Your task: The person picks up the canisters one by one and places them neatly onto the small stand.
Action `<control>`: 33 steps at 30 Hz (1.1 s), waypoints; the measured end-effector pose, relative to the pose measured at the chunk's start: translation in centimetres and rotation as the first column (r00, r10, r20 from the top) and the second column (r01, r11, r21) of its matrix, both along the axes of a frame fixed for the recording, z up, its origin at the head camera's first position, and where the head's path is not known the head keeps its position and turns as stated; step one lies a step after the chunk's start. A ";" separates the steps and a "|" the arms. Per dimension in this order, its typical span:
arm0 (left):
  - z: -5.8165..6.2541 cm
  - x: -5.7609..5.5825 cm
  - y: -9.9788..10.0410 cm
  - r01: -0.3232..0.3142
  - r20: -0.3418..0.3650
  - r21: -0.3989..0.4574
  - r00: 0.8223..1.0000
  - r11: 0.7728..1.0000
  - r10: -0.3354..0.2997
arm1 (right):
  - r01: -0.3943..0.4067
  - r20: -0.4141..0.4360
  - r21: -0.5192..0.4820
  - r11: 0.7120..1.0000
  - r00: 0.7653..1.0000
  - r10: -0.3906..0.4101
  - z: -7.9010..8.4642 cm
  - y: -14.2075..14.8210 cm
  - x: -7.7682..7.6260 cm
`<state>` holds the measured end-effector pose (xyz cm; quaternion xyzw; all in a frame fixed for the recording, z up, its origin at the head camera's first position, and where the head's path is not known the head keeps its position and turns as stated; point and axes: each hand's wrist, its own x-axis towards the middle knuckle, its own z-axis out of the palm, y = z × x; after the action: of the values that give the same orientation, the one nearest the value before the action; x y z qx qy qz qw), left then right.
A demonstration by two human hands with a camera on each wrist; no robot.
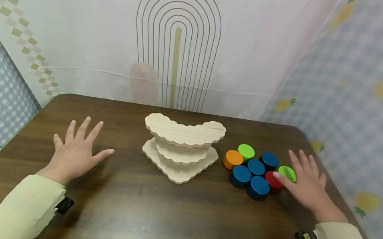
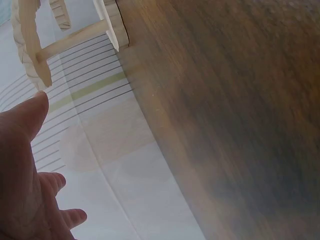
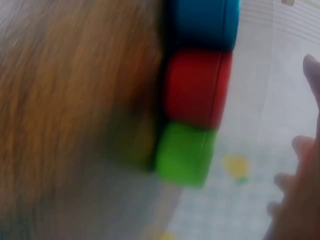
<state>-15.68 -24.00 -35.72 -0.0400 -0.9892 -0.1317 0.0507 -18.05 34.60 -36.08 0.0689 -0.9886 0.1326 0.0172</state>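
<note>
A pale wooden tiered stand with scalloped edges (image 1: 184,134) stands near the middle of the table. To its right is a cluster of short round tubs: several blue ones (image 1: 258,188), an orange one (image 1: 233,159), a green one at the back (image 1: 246,152), a red one (image 3: 196,89) and a second green one (image 3: 185,152). My left hand (image 1: 74,156) is spread above the table, left of the stand, holding nothing. Over the right side of the cluster my right hand (image 1: 307,187) hovers with extended fingers; its thumb partly covers the red tub in the head view.
The brown wooden table (image 1: 163,221) meets a white printed cloth (image 1: 259,43) behind its back edge. A blue checked cloth with pineapples (image 1: 351,116) hangs along the right side. Each wrist wears a small black device (image 1: 64,205).
</note>
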 end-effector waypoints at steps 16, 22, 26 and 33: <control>0.2 -0.9 0.6 0.020 0.004 0.032 1.000 0.999 -0.020 | -0.011 0.069 -0.058 0.998 0.997 0.015 -1.6 3.0 -0.8; 0.6 -1.5 1.1 0.035 0.029 0.067 0.999 0.997 -0.037 | -0.004 0.111 -0.116 0.993 0.994 0.017 -2.1 3.8 -1.1; 0.9 -2.0 1.5 0.050 0.037 0.099 0.998 0.994 -0.054 | -0.020 0.126 -0.191 0.981 0.991 0.044 -2.4 4.3 -1.1; 1.1 -3.2 2.2 0.098 0.037 0.192 0.994 0.976 -0.107 | 0.004 0.192 -0.270 0.963 0.980 0.050 -2.7 4.7 -1.1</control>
<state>-18.84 -21.80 -34.60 -0.0827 -0.9696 -0.2290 0.0242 -19.12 39.28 -38.73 0.0641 -0.9573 0.2721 -0.0732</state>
